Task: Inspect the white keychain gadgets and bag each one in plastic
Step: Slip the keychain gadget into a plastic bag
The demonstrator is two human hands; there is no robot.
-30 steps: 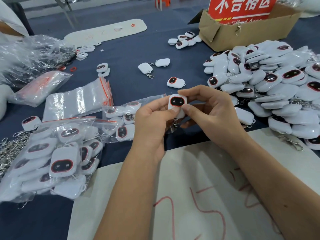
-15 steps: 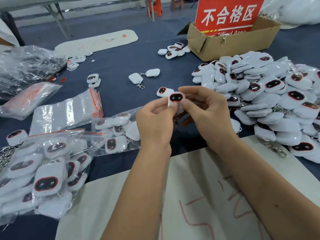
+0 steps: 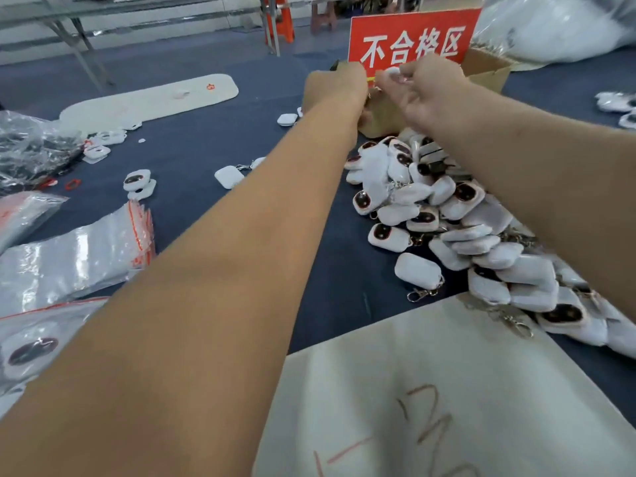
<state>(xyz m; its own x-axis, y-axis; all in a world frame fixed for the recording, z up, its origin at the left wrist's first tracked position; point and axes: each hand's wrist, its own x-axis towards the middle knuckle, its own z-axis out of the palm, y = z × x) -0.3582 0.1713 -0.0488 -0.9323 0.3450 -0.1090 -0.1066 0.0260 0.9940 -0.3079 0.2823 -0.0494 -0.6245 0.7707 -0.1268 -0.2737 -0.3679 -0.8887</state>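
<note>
I saw both hands stretched over the brown cardboard box [image 3: 487,75], right hand [image 3: 418,86] pinching the small white plastic keychain gadget [image 3: 392,73], left hand [image 3: 335,87] curled beside it, its hold unclear; a loosened pinch risked dropping it among rejects.

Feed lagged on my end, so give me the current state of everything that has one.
left hand: extended to the box, grip unclear
right hand: pinches a white gadget by the box
cardboard box: open-topped, red sign upright
gadget pile: loose, unbagged
zip bags: empty, stacked flat
</note>
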